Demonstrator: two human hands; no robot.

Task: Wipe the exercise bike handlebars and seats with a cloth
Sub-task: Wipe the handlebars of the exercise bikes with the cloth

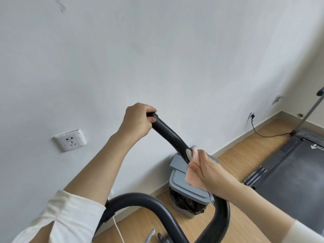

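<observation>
Black foam covers the handlebar, which rises as a curved bar from the lower right to its tip near the middle of the view. At that tip the left hand is wrapped closed around the end of the bar, fingers curled over the top. Lower along the same handlebar, the right hand presses a pink cloth against the bar; the fingers are folded over the cloth and hold it against the foam, just beside a pale oval pad set into the grip. Below that, the bar bends into a wide black loop that sweeps across the bottom of the view. Both forearms are bare, with cream sleeves pushed up toward the elbows.

Behind and beneath the handlebar a grey lidded bin with a black liner stands on the wood-look floor, against the white wall. To the left of the handlebar a white wall socket sits on the wall. To the right of the handlebar lies a dark treadmill deck, with a black cable running from a far socket toward it.
</observation>
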